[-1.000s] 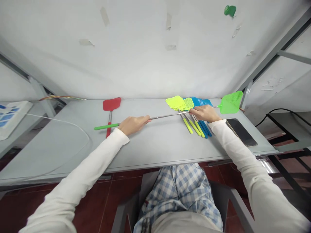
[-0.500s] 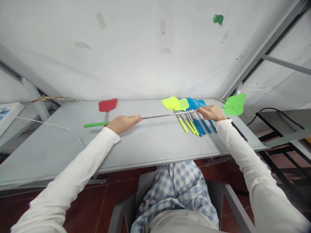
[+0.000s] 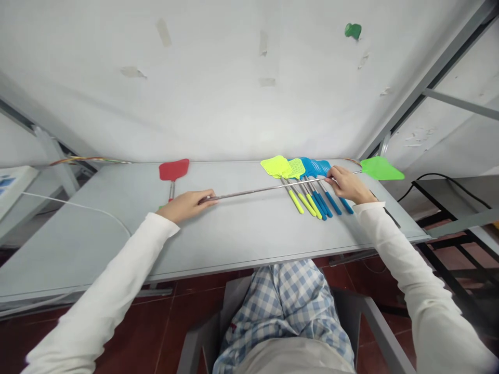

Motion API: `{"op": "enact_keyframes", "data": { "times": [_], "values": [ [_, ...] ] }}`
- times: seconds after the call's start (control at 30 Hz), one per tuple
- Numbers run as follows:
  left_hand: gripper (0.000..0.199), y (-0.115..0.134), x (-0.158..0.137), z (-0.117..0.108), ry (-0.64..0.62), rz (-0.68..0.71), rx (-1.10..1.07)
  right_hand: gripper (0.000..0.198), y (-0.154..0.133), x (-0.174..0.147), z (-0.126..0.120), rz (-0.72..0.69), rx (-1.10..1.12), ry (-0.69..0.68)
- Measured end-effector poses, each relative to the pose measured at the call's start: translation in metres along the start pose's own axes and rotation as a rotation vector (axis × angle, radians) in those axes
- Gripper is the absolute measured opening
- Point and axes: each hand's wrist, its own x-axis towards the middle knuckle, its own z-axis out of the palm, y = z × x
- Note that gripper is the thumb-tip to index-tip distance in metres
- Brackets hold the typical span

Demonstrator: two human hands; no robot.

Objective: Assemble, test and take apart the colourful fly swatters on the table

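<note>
A green fly swatter [image 3: 380,168] with a long, drawn-out metal rod stretches across in front of me, over the table. My left hand [image 3: 187,205] is closed around the rod's handle end and hides most of the green grip. Farther along, near the swatter head, my right hand [image 3: 346,184] pinches the rod. Beneath and behind the rod lie several yellow fly swatters [image 3: 276,166] and several blue fly swatters [image 3: 312,167], heads toward the wall and handles toward me. A red fly swatter [image 3: 173,170] lies behind my left hand, its lower part partly covered.
The grey table [image 3: 241,234] stands against a white wall with tape scraps. A dark flat object [image 3: 392,217] lies partly behind my right wrist. A white cable [image 3: 86,200] crosses the left side. Metal frame posts [image 3: 384,145] rise at both ends.
My left hand has shifted left along the swatter toward its grip, covering it. My right hand has moved slightly right, and the green head has turned flatter.
</note>
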Motion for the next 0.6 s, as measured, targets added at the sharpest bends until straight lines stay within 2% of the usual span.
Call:
{"op": "enact_keyframes", "data": {
  "times": [0.1,0.27,0.4,0.5,0.6],
  "values": [
    [0.041,0.008,0.001,0.008,0.168,0.008,0.054,0.033,-0.02,0.014,0.007,-0.065,-0.032,0.018],
    [0.039,0.033,0.018,0.007,0.328,0.017,0.17,0.032,-0.054,0.044,0.017,-0.196,-0.119,-0.152],
    [0.042,0.03,0.024,0.005,0.295,0.049,0.298,0.041,-0.049,0.047,0.015,-0.155,-0.161,-0.225],
    [0.048,0.021,0.024,0.011,0.23,0.043,0.366,0.049,-0.038,0.042,0.011,-0.108,-0.206,-0.243],
    [0.052,0.018,0.026,0.018,0.174,0.052,0.385,0.05,-0.03,0.04,0.01,-0.121,-0.243,-0.262]
  ]
}}
